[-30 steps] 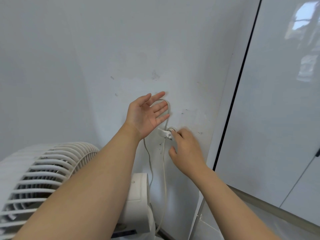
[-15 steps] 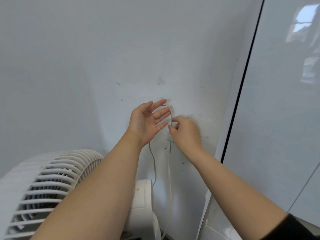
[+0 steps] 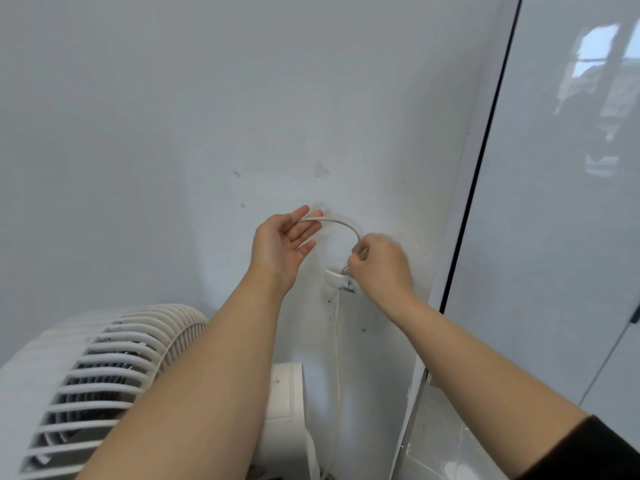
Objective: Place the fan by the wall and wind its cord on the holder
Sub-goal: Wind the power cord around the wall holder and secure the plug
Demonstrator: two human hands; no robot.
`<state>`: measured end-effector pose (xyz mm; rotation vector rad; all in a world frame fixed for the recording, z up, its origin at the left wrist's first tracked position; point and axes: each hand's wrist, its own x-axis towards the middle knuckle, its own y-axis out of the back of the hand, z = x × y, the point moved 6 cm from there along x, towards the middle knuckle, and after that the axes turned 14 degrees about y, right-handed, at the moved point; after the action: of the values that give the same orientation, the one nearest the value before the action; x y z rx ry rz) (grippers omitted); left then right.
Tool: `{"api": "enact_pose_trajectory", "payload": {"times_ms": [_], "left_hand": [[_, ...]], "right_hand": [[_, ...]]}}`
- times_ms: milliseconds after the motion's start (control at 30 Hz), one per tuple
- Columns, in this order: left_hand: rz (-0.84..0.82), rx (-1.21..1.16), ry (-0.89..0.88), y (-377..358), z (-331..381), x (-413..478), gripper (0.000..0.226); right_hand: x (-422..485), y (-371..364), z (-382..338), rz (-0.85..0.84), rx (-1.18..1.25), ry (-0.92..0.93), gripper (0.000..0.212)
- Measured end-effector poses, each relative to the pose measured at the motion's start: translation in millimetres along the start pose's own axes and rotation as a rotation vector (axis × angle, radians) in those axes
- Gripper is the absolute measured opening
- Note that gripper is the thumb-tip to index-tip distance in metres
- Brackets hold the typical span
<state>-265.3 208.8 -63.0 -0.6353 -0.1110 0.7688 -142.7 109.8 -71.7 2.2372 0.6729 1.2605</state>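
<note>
The white fan (image 3: pixel 104 368) stands at the lower left, close to the wall, its grille facing up toward me. Its white cord (image 3: pixel 339 223) rises along the wall, passes the small white holder (image 3: pixel 333 277) fixed to the wall, and arcs between my hands. My left hand (image 3: pixel 280 244) is raised palm up with straight fingers, and the cord lies across them. My right hand (image 3: pixel 381 265) is to the right of and just above the holder, fingers curled, pinching the cord. It hides the right part of the holder.
The pale wall (image 3: pixel 207 133) bears a few scuff marks. A glossy white panel (image 3: pixel 554 202) stands at the right behind a dark vertical gap (image 3: pixel 485 133). Tiled floor (image 3: pixel 433 445) shows below the panel.
My right hand rose from beside the holder to just above it. My left hand shifted left, and the cord loop now spreads into a wide arc between the hands.
</note>
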Motion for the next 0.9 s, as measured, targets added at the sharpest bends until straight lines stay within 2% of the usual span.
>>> {"api": "enact_pose_trajectory", "payload": {"times_ms": [67,100,167,233,300,333,400,467,567,700,800,900], "left_hand": [[-0.001,0.042,0.003,-4,-1,-2,0.032],[-0.005,0.056,-0.001,-5,-1,-2,0.031],[0.023,0.119,-0.022,-6,-2,-1,0.024],[0.146,0.459,-0.107,-3,-3,2,0.017],[0.257,0.892,-0.181,-2,-7,4,0.013],[0.280,1.016,-0.181,-1,-10,5,0.017],[0.298,1.122,-0.172,2,-11,5,0.027],[0.357,1.220,-0.246,1,-6,3,0.031],[0.385,1.344,-0.383,-14,-4,-3,0.033],[0.369,1.404,-0.460,-25,-6,-8,0.032],[0.330,1.363,-0.503,-25,-3,-9,0.037],[0.215,1.124,-0.378,-20,-4,-8,0.038]], "right_hand": [[6,5,-9,0.002,-0.022,0.060,0.012],[10,9,-14,0.014,-0.073,0.108,0.021],[14,17,-20,0.008,-0.276,0.212,0.036],[13,23,-17,-0.031,-0.422,0.238,0.041],[10,26,-6,-0.027,-0.407,0.196,0.046],[7,28,-1,-0.006,-0.374,0.175,0.047],[3,33,4,0.049,-0.309,0.159,0.042],[4,37,4,0.067,-0.313,0.170,0.026],[7,41,-10,0.115,-0.453,0.346,0.010],[10,49,-42,0.163,-0.614,0.590,0.044],[14,66,-37,0.184,-0.569,0.553,0.047],[12,79,-23,0.228,-0.496,0.451,0.038]]}}
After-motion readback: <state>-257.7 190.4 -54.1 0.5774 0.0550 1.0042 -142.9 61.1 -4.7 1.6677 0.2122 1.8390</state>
